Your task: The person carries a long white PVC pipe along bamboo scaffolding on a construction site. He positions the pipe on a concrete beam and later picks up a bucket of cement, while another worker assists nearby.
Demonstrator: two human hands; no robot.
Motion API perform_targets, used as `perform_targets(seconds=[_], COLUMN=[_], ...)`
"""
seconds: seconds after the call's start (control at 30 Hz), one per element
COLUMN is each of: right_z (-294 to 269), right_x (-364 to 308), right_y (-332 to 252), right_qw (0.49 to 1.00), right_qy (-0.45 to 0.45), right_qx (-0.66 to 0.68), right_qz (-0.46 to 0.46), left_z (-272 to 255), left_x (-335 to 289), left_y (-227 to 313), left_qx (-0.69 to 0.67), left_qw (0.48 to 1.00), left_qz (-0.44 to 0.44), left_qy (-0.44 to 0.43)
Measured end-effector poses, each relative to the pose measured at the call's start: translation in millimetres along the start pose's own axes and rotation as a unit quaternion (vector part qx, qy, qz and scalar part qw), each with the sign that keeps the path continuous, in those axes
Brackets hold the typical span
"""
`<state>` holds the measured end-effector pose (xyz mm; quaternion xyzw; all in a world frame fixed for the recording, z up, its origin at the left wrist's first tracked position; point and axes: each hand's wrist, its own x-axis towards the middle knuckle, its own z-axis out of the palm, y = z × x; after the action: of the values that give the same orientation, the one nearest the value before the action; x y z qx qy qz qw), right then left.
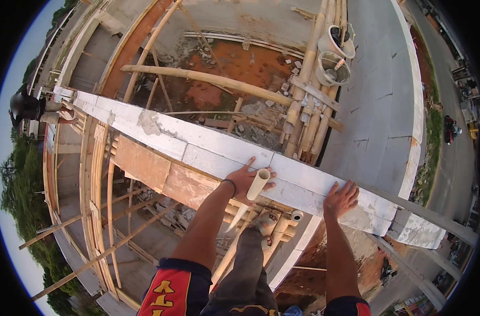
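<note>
Cream pipe (258,185) slants away rightward, open end foremost, left grip (242,181) unclear behind, right grip (340,200) spread, empty.

- We see a cream pipe (255,188).
- Before us, white blocks (213,139) carry grey mortar (151,124).
- Our sleeve (171,289) is navy, red and yellow; our wristband (230,185) is black.
- We see tan bamboo (213,81).

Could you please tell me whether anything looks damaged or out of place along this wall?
Yes: a rough grey patch, perhaps mortar, stands out against the white block wall, to the left of the left hand. Whether it is damage or a spill, I cannot tell.
</note>
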<state>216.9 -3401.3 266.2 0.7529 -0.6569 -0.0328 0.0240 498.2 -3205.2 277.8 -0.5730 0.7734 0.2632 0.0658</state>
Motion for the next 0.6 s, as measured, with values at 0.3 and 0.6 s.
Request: perform_targets(seconds=[0.3, 0.6], right_z=[0.7, -2.4], right_x=[1.4, 3.1], right_y=[1.4, -0.1], right_qw=[1.0, 0.999], right_qy=[-0.016, -0.032], right_qx=[-0.002, -0.01], right_qz=[0.002, 0.009], left_z=[0.3, 0.0], left_x=[3.4, 6.7], left_y=[-0.7, -2.2], left_qx=[0.015, 0.022], left_qw=[0.999, 0.998], left_qz=[-0.001, -0.003], left_qy=[-0.038, -0.058])
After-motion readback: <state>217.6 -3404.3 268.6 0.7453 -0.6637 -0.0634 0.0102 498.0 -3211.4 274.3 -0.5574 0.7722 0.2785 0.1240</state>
